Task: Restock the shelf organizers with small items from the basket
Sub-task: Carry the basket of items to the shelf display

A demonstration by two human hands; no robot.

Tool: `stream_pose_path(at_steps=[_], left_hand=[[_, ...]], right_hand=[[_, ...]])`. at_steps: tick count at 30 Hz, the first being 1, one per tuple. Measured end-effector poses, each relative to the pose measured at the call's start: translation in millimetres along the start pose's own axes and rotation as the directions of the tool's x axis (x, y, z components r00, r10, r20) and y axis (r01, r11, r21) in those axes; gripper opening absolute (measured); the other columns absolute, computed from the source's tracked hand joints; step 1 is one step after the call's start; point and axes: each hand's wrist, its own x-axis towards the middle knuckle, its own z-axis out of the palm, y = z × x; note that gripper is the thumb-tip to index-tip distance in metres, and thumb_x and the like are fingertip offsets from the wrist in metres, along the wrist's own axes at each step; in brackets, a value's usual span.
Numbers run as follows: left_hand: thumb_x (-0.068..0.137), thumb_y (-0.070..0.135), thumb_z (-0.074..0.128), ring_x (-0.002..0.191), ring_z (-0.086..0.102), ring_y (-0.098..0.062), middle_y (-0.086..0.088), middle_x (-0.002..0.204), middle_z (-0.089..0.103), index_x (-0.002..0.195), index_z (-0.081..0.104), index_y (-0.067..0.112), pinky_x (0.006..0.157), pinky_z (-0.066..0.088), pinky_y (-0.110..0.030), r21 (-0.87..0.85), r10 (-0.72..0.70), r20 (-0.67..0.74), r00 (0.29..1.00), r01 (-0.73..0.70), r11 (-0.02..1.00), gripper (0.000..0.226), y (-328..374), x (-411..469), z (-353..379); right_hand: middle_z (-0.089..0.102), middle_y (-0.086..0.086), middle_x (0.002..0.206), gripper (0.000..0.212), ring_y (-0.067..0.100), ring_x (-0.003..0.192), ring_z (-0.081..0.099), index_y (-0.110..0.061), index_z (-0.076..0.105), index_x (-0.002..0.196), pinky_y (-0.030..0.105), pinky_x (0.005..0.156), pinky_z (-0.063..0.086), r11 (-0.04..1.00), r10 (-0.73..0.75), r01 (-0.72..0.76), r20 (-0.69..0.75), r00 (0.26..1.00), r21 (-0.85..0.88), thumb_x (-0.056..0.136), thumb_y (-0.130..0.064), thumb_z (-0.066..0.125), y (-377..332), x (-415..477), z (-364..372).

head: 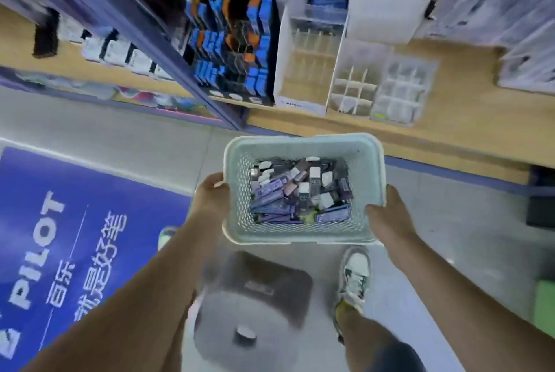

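Much of the view is smeared by motion, esp. the upper left. A black rack (231, 50) of blue & orange packs can be seen, but its print can't be read. The small items (300, 194) are made out only as a loose heap of purple, grey & white packets, labels too blurred to read. They lie inside the basket (303, 143), a pale green perforated one held in mid-air over the floor (450, 221), just in front of the shelf (465, 122) edge.

Both forearms are cut off at the bottom edge. A grey stool (252, 305) below the basket is blurred & partly covered by the left forearm. One shoe (354, 275) is seen beside the right forearm. A blue floor sign (75, 221) w/ "PILOT" is cut off at the left edge.

The basket's left rim is gripped by the left hand (211, 191), thumb laid over the top. Its near right corner is gripped by the right hand (387, 215), thumb hooked over the rim. The fingers of both hands are hidden behind the basket walls. Both arms are stretched fwd.

On the shelf, three are stood side by side: a tall white organizer (303, 71), a white gridded organizer (351, 86) & a clear gridded organizer (402, 89). Their contents can't be told.
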Motion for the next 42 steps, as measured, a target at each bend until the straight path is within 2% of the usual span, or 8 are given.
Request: stream_pose_path(at_steps=[3,8,13,21,28,33,37,42], left_hand=[[0.076,0.008,0.055,0.066,0.059,-0.025,-0.007,0.085,0.070,0.095,0.069,0.023,0.064,0.049,-0.035,0.025,-0.021,0.052,0.998,0.020,0.999,0.028,-16,68,15],[0.082,-0.005,0.049,0.070,0.056,-0.029,-0.016,0.091,0.065,0.106,0.066,0.006,0.065,0.043,-0.032,0.048,0.002,0.215,0.977,-0.012,0.999,0.031,-52,178,51],[0.089,0.000,0.038,0.077,0.053,-0.024,-0.005,0.095,0.060,0.113,0.060,0.021,0.062,0.040,-0.024,0.130,0.055,0.137,0.989,-0.073,0.989,0.038,-73,237,91],[0.086,-0.001,0.033,0.087,0.056,-0.035,-0.016,0.099,0.061,0.112,0.056,0.017,0.079,0.047,-0.041,0.179,0.158,0.093,0.983,-0.173,0.969,0.039,-82,248,123],[0.088,0.000,0.034,0.077,0.054,-0.031,-0.010,0.092,0.059,0.125,0.050,0.024,0.067,0.042,-0.032,0.227,0.271,0.099,0.957,-0.287,0.931,0.047,-80,244,121],[0.088,0.001,0.039,0.088,0.055,-0.033,-0.011,0.103,0.060,0.128,0.050,0.019,0.078,0.046,-0.035,0.205,0.323,0.092,0.942,-0.335,0.920,0.045,-79,236,120],[0.084,0.000,0.045,0.103,0.055,-0.038,-0.015,0.129,0.047,0.131,0.047,0.021,0.081,0.046,-0.037,0.304,0.488,0.069,0.870,-0.484,0.820,0.051,-67,214,116],[0.093,-0.001,0.040,0.086,0.061,-0.024,-0.005,0.117,0.063,0.111,0.065,0.014,0.070,0.050,-0.028,0.175,0.568,0.322,0.757,-0.638,0.750,0.034,-68,172,130]], right_hand=[[0.055,0.008,0.103,0.055,0.018,0.073,0.051,-0.023,0.036,0.139,0.027,0.053,0.038,0.997,0.040,-0.039,-0.007,0.999,0.060,0.090,-0.001,0.050,10,37,43],[0.052,0.003,0.081,0.047,0.020,0.065,0.049,-0.023,0.044,0.125,0.028,0.052,0.038,0.979,0.148,-0.121,-0.163,0.975,0.164,0.086,0.004,0.047,39,101,119],[0.051,-0.001,0.079,0.049,0.020,0.067,0.050,-0.021,0.047,0.126,0.028,0.056,0.039,0.956,0.201,-0.120,-0.303,0.931,0.268,0.086,0.006,0.046,68,141,172],[0.062,0.013,0.101,0.050,0.040,0.091,0.060,-0.021,0.043,0.131,0.050,0.081,0.052,0.976,0.199,-0.136,-0.451,0.870,0.167,0.084,-0.006,0.050,79,172,198],[0.060,0.014,0.107,0.049,0.040,0.093,0.060,-0.019,0.042,0.128,0.051,0.080,0.054,0.990,0.140,-0.115,-0.471,0.871,0.081,0.080,-0.016,0.054,79,177,204],[0.046,0.019,0.134,0.066,0.041,0.120,0.047,-0.011,0.029,0.142,0.050,0.096,0.046,0.988,0.141,-0.152,-0.444,0.885,0.010,0.082,-0.017,0.057,77,174,204],[0.036,0.016,0.144,0.068,0.035,0.132,0.034,-0.007,0.032,0.142,0.047,0.104,0.039,0.989,-0.049,-0.029,-0.517,0.855,-0.143,0.080,-0.015,0.061,71,159,200],[0.055,0.008,0.134,0.054,0.033,0.108,0.060,-0.018,0.047,0.140,0.039,0.089,0.051,0.957,-0.287,0.267,-0.459,0.841,-0.110,0.087,-0.009,0.052,49,139,200]])
